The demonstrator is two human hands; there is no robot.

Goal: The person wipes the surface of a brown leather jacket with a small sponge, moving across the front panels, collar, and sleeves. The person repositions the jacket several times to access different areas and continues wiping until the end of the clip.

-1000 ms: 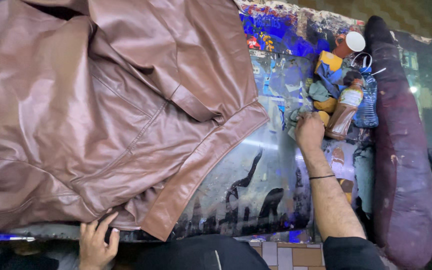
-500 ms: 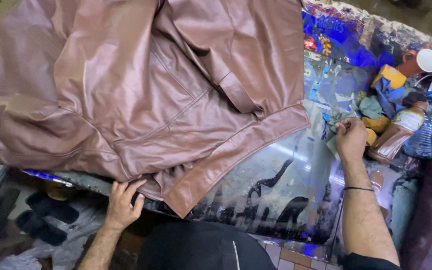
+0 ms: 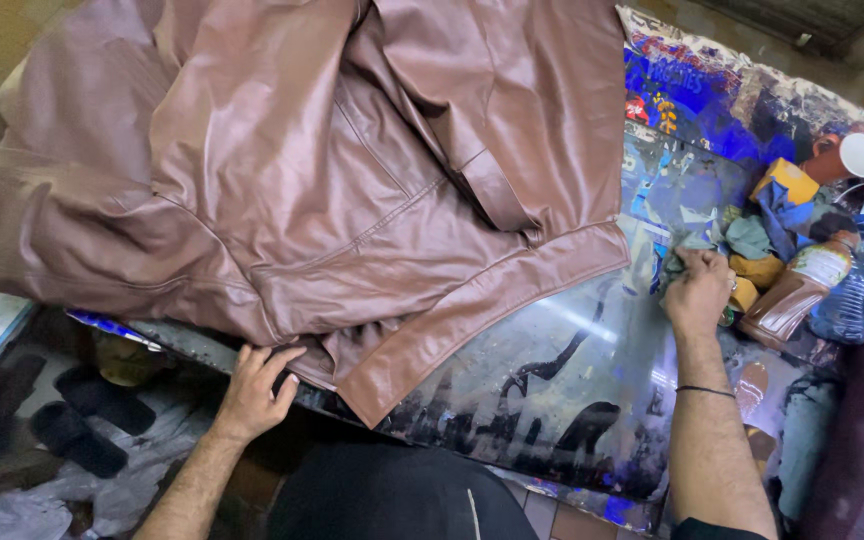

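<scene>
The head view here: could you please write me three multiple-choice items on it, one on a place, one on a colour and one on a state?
1. Where does the left hand rest?
A. on the near edge of the jacket
B. on the clear plastic bottle
C. on the paper cup

2. What colour is the jacket?
A. black
B. reddish brown
C. green

3. How does the brown bottle stand?
A. upright
B. upside down
C. lying tilted among the rags

Answers: 1 A, the fingers touch the jacket's hem at the table edge. 2 B, the glossy leather is reddish brown all over. 3 C, it lies slanted beside the right hand, which grips a rag.
</scene>
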